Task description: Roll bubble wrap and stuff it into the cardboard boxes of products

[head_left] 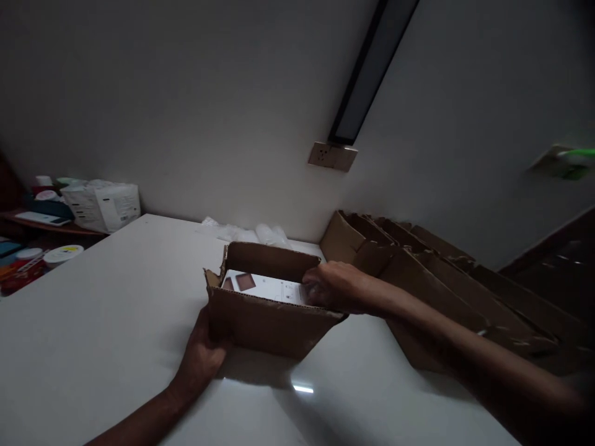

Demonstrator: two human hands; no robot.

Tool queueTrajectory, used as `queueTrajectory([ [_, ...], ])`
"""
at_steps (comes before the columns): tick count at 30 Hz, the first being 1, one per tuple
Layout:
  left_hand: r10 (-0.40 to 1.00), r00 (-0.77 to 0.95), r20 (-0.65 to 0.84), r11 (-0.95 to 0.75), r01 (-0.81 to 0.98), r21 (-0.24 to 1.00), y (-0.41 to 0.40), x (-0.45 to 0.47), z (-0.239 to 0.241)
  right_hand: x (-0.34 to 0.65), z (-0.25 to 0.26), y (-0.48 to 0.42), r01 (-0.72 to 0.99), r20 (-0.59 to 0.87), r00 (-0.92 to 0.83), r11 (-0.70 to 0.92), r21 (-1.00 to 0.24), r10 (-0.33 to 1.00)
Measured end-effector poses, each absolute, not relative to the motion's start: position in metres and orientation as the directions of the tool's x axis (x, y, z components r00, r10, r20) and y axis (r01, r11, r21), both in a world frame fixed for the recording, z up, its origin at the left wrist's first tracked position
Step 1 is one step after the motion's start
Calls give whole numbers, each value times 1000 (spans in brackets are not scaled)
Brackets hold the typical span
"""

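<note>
An open cardboard box (264, 319) is seen near the middle of the white desk (116, 310), its flaps raised and its near wall turned toward the camera. The box is steadied by the left hand (199, 359), which is pressed against the near left corner of the box from below and outside; the fingers are hidden behind the cardboard, so the grip is taken as closed on the box's wall, though the fingertips cannot be seen. The right hand (334, 286) is laid over the right rim of the box, its fingers curled down inside and resting on a white printed packet (264, 286) that lies flat in the box. Whether the packet is actually pinched or only touched cannot be told.

To the right of the box, a stack of flattened cardboard boxes (441, 291) is leaned along the far right of the desk, just beside the right forearm. Crumpled clear plastic wrapping (251, 233) is seen at the far edge of the desk against the wall. At the far left, a white carton (102, 204) and several small tubs (62, 254) are kept on a side shelf. A wall socket (332, 156) is mounted above.
</note>
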State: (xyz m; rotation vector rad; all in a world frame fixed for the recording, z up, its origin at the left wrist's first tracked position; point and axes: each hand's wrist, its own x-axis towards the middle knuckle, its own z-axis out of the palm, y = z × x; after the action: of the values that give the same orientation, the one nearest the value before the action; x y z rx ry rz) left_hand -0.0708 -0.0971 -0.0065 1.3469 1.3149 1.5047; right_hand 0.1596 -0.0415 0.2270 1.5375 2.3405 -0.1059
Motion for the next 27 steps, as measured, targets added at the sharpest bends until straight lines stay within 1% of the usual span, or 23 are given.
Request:
queueTrajectory([
  [2,947,-199,251,-234,105,967,-97,-70,-6,164,232,-45,915,-309,-356,396,77,882],
  [5,943,-218,250,-234,97,967,-95,-69,-10,170,238,-49,920,-300,-344,383,80,890],
  [8,951,-212,226,-216,66,974,-94,-69,-11,171,230,-48,908,-288,-376,412,75,881],
  [11,951,-210,227,-220,58,974,-96,-68,-7,170,220,-43,902,-275,-405,431,38,872],
  [13,954,-202,222,-211,70,975,-97,-68,-3,174,218,-43,908,-238,-408,419,-5,881],
  [15,958,-195,210,-197,84,977,-97,-69,0,184,222,-52,915,-108,-401,391,-104,910],
  [17,957,-204,208,-194,88,977,-97,-70,0,201,224,-71,897,121,-344,364,-249,931],
  [19,955,-215,202,-190,78,979,-97,-71,0,222,217,-93,862,348,-206,338,-379,915],
  [20,955,-216,202,-191,70,979,-97,-71,0,232,209,-104,847,415,-122,312,-431,902],
  [21,957,-206,204,-196,60,979,-97,-72,0,239,197,-112,834,443,-43,276,-477,896],
  [22,958,-195,210,-205,48,978,-97,-74,0,245,182,-119,819,422,14,232,-525,906],
  [23,958,-185,218,-216,35,976,-97,-76,1,246,165,-122,797,376,33,203,-569,926],
  [25,957,-163,241,-242,13,970,-97,-79,3,239,129,-122,754,262,-26,191,-629,965],
  [27,960,-142,243,-243,19,970,-95,-81,6,224,100,-114,716,195,-131,229,-659,972],
])
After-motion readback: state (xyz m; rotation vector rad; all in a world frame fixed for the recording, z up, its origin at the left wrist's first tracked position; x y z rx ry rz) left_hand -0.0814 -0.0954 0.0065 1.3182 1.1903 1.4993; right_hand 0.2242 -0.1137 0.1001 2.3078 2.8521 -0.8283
